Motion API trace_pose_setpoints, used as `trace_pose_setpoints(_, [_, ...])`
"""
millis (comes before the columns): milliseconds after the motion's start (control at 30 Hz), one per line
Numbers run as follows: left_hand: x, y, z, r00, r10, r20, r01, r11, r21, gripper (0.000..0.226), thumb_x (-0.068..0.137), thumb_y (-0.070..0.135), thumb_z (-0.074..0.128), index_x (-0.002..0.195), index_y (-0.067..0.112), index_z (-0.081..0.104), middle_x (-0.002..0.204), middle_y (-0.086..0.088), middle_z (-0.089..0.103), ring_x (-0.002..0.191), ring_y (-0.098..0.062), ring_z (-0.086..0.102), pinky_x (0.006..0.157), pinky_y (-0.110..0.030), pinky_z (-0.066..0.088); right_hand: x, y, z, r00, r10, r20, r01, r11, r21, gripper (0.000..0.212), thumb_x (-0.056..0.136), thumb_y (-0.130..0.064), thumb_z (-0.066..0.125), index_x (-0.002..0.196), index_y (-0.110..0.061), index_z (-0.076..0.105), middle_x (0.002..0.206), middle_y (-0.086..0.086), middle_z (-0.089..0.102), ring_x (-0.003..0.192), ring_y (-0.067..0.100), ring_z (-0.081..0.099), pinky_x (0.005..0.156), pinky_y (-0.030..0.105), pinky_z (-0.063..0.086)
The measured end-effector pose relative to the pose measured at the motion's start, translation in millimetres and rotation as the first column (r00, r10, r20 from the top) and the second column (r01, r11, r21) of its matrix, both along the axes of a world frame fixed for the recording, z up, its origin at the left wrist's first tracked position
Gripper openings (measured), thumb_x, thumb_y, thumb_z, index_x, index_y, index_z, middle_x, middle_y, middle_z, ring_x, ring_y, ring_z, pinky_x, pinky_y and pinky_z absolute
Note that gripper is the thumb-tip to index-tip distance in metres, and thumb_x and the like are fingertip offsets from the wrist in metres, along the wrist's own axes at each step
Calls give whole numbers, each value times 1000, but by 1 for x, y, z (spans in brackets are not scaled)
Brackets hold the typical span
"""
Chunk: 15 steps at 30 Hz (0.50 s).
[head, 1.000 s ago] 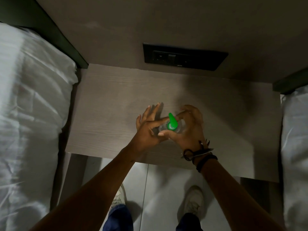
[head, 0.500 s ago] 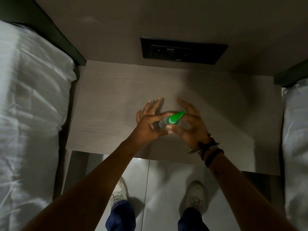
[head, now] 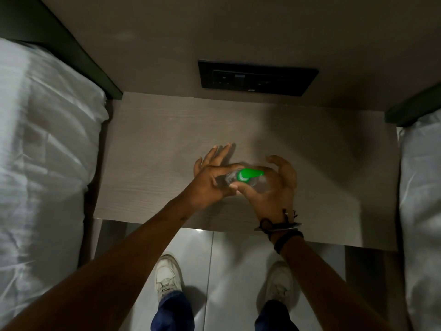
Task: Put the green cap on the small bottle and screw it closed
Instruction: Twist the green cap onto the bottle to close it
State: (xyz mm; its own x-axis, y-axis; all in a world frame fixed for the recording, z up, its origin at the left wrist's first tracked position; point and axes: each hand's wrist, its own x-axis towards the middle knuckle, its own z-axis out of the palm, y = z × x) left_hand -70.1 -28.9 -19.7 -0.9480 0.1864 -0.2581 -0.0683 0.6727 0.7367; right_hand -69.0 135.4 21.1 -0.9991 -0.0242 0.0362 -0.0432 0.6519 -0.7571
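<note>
Pale wood-grain tabletop (head: 148, 149) sits between two white beds. Above it, the left hand (head: 210, 185) pinches the clear small bottle (head: 230, 179) with thumb and forefinger, while the right hand (head: 269, 189) cups the glossy, tapered green cap (head: 249, 175). Half a second ago the cap tilted up-right; now it points nearly sideways to the right.

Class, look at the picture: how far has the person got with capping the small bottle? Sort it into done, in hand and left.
Done: the green cap sits on the neck of the small bottle, held above the table.
In hand: the left hand pinches around the neck and cap, and the right hand cradles the bottle's body, which lies sideways.
Left: whether the cap is fully tight cannot be seen, so any last turns, then letting go.
</note>
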Motion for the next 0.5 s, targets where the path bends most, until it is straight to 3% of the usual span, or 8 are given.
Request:
trace_pose_setpoints(67, [-1,1,2,1000,-11,16,11,1000,-16,58,73,37,75,126,39,53,161,1,8,147,-21,-8,116,-53,-5,0,9,6,997,71,-10,-70,996,60,77,52,-44,86,113,-4,62,133,26,49,125,43,44,98,62,43])
trace_pose_setpoints(100, [-2,1,2,1000,-14,25,14,1000,-20,58,72,37,76,125,38,53,161,0,8,147,-21,-8,116,-52,-6,-2,12,10,993,115,-24,-112,989,93,72,57,-46,82,116,-8,62,137,25,46,128,42,41,98,63,42])
trace_pose_setpoints(233, [0,3,5,1000,15,20,-16,1000,15,59,69,35,78,123,35,56,160,0,11,147,-21,-6,116,-52,-5,-8,16,23,969,219,-112,-180,942,284,27,72,-40,75,82,-15,75,130,13,60,128,38,46,98,64,37])
trace_pose_setpoints(367, [1,7,9,998,53,15,-53,999,-2,55,71,29,78,122,33,57,159,1,13,147,-21,-3,117,-54,-3,-2,-3,27,975,165,-150,-82,891,446,30,76,-35,72,65,-7,70,118,14,67,120,37,54,94,60,42])
trace_pose_setpoints(500, [3,10,13,998,53,40,-53,999,-3,53,72,31,77,122,36,57,160,1,13,147,-21,-3,115,-51,-4,8,-17,31,997,29,-68,8,873,488,34,79,-35,65,68,-3,69,120,16,66,123,37,52,97,56,41])
